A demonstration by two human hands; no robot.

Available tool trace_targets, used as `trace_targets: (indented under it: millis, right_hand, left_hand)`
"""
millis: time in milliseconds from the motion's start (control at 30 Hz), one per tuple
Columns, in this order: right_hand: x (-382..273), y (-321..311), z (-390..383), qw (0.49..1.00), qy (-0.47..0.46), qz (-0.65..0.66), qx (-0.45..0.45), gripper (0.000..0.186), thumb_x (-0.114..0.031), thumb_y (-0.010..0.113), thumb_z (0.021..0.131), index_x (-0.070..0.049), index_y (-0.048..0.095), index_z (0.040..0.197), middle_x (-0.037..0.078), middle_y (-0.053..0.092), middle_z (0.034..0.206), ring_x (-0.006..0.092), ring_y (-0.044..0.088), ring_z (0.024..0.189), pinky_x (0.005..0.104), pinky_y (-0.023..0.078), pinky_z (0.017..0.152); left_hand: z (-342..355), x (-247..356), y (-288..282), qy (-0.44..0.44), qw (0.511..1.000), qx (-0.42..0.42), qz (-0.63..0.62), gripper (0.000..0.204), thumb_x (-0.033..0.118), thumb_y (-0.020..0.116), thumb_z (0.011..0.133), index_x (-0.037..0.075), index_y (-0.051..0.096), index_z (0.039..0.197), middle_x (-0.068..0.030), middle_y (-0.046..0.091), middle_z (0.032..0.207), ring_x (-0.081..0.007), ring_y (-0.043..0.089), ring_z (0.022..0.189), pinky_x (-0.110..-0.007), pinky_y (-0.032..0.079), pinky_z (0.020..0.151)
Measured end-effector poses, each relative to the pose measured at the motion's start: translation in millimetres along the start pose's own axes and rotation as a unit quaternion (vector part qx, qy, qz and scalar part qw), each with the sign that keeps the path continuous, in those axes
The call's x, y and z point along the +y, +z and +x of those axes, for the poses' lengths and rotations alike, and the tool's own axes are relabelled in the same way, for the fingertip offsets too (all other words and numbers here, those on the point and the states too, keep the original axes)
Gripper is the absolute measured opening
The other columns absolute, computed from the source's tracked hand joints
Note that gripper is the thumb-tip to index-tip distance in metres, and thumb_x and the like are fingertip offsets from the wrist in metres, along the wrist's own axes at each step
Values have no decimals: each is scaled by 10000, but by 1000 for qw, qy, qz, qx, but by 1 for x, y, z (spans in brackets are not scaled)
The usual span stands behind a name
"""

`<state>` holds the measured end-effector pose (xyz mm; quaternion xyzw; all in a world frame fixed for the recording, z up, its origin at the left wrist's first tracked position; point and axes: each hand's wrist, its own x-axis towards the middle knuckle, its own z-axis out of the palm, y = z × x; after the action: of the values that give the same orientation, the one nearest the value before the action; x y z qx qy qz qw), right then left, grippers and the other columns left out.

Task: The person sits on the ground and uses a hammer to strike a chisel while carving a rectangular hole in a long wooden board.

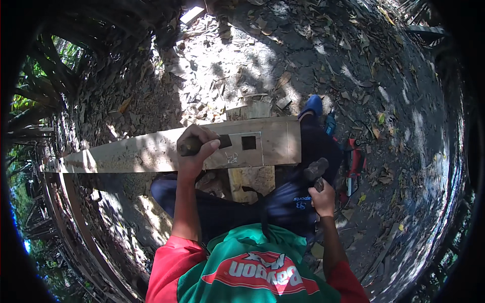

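Note:
A long timber plank (151, 149) lies across my lap, with a square hole (249, 143) cut through it near its right end and pale marking lines around the hole. Over the plank, my left hand (198, 143) is closed round the thick wooden handle of a chisel (189, 146), seen nearly end-on. Right of my left thumb is a dark patch (225, 141); I cannot tell whether it is another hole or part of the blade. My right hand (323, 197) grips a hammer (316, 170) above my right thigh, its metal head apart from the plank.
A red power tool (355, 164) lies on the ground to the right, with a blue tool (330, 124) beside my right foot. Wooden blocks (257, 109) sit beyond the plank, and another block (251, 184) is under its near edge. Dry leaves and chips litter the ground.

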<state>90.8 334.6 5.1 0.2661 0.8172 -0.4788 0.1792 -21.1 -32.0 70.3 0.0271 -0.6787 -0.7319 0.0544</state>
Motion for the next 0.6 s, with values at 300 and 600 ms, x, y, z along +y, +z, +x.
trace_targets:
  millis: [300, 600]
  right_hand:
    - [-31, 6, 7, 997, 52, 15, -54, 132, -107, 668, 799, -11, 579, 818, 31, 556, 609, 124, 567, 494, 314, 451, 469]
    - [-145, -8, -36, 962, -246, 96, -74, 151, -44, 716, 858, -28, 566, 848, 5, 564, 667, 84, 549, 523, 255, 423, 477]
  left_hand:
    - [20, -77, 45, -158, 949, -223, 157, 226, 105, 782, 830, 50, 563, 820, 11, 582, 784, -82, 502, 724, -270, 436, 662]
    - [4, -104, 30, -61, 946, -267, 174, 213, 125, 787, 827, 66, 583, 843, -13, 594, 806, -121, 527, 758, -315, 454, 706]
